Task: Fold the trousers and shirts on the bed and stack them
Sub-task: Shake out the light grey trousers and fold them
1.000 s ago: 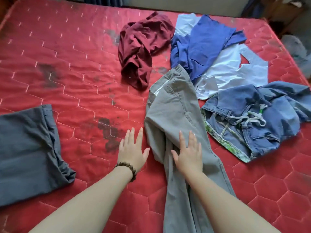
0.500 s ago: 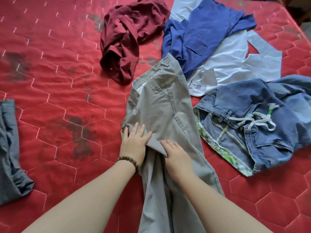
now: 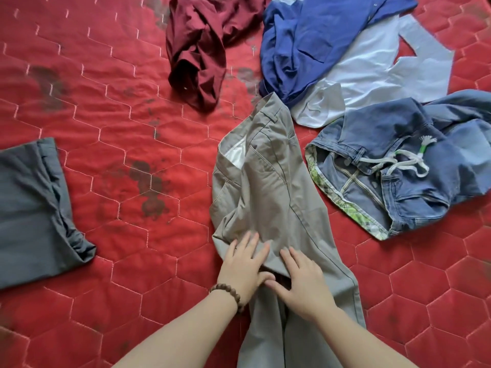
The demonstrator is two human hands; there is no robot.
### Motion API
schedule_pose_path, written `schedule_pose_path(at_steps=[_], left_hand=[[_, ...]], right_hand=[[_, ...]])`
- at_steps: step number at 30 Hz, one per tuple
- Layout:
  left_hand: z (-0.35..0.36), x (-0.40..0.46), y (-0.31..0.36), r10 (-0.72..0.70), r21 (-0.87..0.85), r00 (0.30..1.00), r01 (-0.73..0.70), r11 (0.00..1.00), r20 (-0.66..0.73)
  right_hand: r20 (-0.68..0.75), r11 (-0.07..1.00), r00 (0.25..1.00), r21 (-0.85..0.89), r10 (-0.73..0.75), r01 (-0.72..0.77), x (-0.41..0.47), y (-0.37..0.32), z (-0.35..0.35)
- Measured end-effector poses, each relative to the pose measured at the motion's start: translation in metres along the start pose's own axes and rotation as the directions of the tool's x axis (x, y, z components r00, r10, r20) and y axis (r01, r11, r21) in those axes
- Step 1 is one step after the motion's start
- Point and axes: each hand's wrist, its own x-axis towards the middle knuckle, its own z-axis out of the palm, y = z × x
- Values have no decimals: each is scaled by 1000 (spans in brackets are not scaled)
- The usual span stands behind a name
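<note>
**Both hands flat on the grey trousers, mid-bed**

The red quilted bed [image 3: 106, 115] fills the view, with dark stains on its stitched hexagon pattern. The grey trousers [image 3: 268, 197] lie lengthwise near the middle, waistband pointing away, legs running toward the lower edge. Right of them sit the crumpled jeans [image 3: 414, 176], their white drawstring loose on top and a green-checked lining showing at the waist. Beyond the jeans a pale blue shirt [image 3: 377, 73] lies spread, partly covered by a dark blue shirt [image 3: 313, 35]; the tip of the grey waistband just reaches this pair. A maroon shirt [image 3: 199, 51] is bunched at the far middle, apart from the trousers. A folded dark grey garment [image 3: 29, 208] rests at the left edge.

The left hand [image 3: 243, 266] lies on the trousers below the seat, fingers straight and spread, grasping nothing. The right hand [image 3: 303, 284] lies just beside it, fingers likewise extended on the cloth, thumbs nearly touching. A beaded bracelet [image 3: 227, 294] circles the left wrist.
</note>
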Motion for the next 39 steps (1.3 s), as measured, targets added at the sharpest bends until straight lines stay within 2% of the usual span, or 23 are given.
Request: schedule_pose_path(at_steps=[2, 4, 6, 9, 12, 15, 18, 21, 23, 26, 29, 31, 36, 39], left_hand=[[-18, -4, -7, 22, -97, 988, -37, 995, -151], [-41, 5, -21, -15, -153, 942, -39, 987, -334], [-64, 28, -40, -92, -181, 909, 19, 983, -406], [-86, 72, -71, -157, -189, 910, 89, 978, -384], [-98, 113, -97, -107, -135, 931, 63, 989, -349], [-96, 142, -109, -17, -36, 958, 7, 999, -285], [-88, 152, -120, 8, 24, 971, -2, 1000, -240], [-80, 150, -131, 29, 80, 961, -8, 997, -274], [-79, 147, -137, 28, 113, 961, 3, 994, -275], [-80, 139, -144, 6, 147, 964, 35, 989, -265], [-85, 127, -150, 22, 168, 967, 22, 986, -255], [-89, 118, -150, 56, 170, 953, -5, 986, -297], [-101, 92, -147, 47, 169, 928, 18, 985, -369], [-110, 67, -146, 32, 94, 905, 9, 996, -425]], right_hand=[[-36, 1000, 999, 10, -5, 6, 8, -5, -18], [-115, 998, 993, 44, -33, 38, 31, -11, -40], [-206, 995, 975, 36, -86, 95, 66, -20, -66], [-294, 986, 943, 10, -156, 167, 135, -42, -102], [-308, 972, 922, -105, -233, 211, 204, -68, -124], [-236, 933, 920, -256, -314, 253, 255, -85, -132], [-69, 867, 939, -413, -336, 280, 281, -88, -132], [100, 829, 951, -467, -294, 306, 290, -84, -136], [127, 811, 955, -506, -268, 295, 293, -80, -145], [122, 767, 958, -577, -259, 281, 291, -73, -158], [78, 703, 938, -642, -336, 305, 286, -64, -167], [40, 669, 921, -675, -389, 312, 280, -56, -174], [23, 637, 844, -645, -536, 422, 258, -32, -196], [28, 619, 799, -617, -600, 486, 236, -25, -208]])
